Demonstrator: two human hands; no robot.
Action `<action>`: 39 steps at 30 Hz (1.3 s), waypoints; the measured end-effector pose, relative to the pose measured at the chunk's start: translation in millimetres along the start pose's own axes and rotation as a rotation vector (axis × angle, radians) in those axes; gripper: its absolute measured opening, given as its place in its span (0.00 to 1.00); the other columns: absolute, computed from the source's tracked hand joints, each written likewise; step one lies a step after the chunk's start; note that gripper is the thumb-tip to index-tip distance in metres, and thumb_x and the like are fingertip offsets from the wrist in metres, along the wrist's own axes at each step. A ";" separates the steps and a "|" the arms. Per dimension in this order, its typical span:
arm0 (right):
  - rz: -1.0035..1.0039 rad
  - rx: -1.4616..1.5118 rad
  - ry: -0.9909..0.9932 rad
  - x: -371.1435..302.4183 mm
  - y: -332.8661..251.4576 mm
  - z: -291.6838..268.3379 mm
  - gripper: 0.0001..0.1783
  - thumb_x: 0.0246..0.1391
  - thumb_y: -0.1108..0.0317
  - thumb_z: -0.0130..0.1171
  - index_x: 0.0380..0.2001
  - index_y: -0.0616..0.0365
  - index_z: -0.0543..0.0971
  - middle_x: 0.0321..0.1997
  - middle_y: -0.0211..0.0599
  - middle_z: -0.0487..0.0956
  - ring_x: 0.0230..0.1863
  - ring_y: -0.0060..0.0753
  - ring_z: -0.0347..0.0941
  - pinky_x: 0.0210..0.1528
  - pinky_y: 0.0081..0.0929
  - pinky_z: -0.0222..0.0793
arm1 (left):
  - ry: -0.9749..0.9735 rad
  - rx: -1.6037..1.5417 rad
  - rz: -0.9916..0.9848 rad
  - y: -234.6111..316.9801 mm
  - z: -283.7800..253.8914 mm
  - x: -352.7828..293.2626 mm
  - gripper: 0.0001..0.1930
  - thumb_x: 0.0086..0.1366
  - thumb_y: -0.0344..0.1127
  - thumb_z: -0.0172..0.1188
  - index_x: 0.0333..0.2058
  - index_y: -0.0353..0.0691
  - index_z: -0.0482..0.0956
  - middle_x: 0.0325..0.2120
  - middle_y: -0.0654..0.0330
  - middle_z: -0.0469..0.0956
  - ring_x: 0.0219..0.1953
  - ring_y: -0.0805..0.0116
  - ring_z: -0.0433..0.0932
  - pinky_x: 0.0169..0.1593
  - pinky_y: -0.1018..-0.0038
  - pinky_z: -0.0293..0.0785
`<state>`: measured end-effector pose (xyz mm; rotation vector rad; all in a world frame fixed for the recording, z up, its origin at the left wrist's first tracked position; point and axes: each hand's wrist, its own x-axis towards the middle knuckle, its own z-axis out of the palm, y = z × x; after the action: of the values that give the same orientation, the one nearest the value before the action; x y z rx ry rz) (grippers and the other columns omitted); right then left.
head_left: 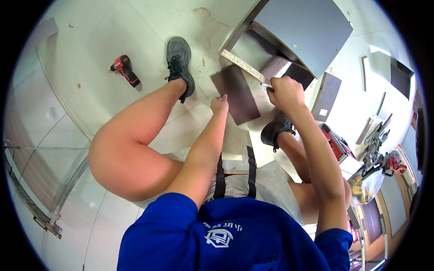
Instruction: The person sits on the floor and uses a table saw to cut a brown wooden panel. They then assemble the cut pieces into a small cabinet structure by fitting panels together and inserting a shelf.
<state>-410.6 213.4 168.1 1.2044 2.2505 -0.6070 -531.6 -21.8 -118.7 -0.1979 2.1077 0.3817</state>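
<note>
Item: dark panel (237, 95), flat on floor (90, 54) between the feet, pinned by left hand (219, 104) fingertips to stop sliding; right hand (285, 90) clenched round white pencil (266, 85) (marking position) at chipboard strip (244, 65)

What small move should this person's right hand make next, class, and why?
Probably draw the pen tip along the board edge to mark it. The right hand has a pen in its grip, the tip at the pale raw edge of the board, and the left hand presses on the dark panel beside it. The drill lies out of reach on the floor.
</note>
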 end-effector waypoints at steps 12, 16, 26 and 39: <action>-0.038 0.030 -0.003 -46.2 -26.8 2.7 0.11 0.48 0.59 0.61 0.28 0.55 0.81 0.25 0.45 0.81 0.29 0.48 0.82 0.32 0.41 0.78 | -0.687 -0.735 -0.112 29.9 13.8 9.9 0.20 0.72 0.49 0.44 0.52 0.42 0.70 0.38 0.50 0.81 0.37 0.57 0.82 0.42 0.59 0.81; -0.047 0.008 -0.025 -47.5 -28.0 22.7 0.11 0.47 0.58 0.62 0.27 0.54 0.81 0.24 0.44 0.81 0.27 0.47 0.81 0.30 0.41 0.77 | -0.823 -0.919 -0.210 57.7 -9.9 -11.8 0.28 0.70 0.62 0.39 0.57 0.50 0.70 0.53 0.56 0.75 0.55 0.58 0.74 0.59 0.55 0.70; -0.052 0.104 -0.146 -51.8 -45.2 50.6 0.11 0.50 0.59 0.59 0.31 0.54 0.81 0.29 0.43 0.83 0.32 0.45 0.82 0.34 0.40 0.79 | -0.974 -0.965 -0.124 34.4 -8.7 -10.2 0.30 0.68 0.63 0.43 0.52 0.44 0.72 0.48 0.55 0.77 0.50 0.54 0.77 0.56 0.56 0.75; -0.050 0.178 -0.104 -64.8 -59.2 69.7 0.09 0.51 0.66 0.55 0.31 0.58 0.81 0.30 0.43 0.84 0.32 0.43 0.83 0.33 0.36 0.79 | -0.972 -0.834 -0.124 46.9 -32.3 -25.7 0.30 0.68 0.64 0.42 0.52 0.44 0.72 0.49 0.56 0.77 0.50 0.54 0.77 0.56 0.56 0.74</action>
<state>-414.5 101.6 163.4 1.1732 2.1819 -0.8852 -557.0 10.8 -71.9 -0.4996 0.8948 1.0262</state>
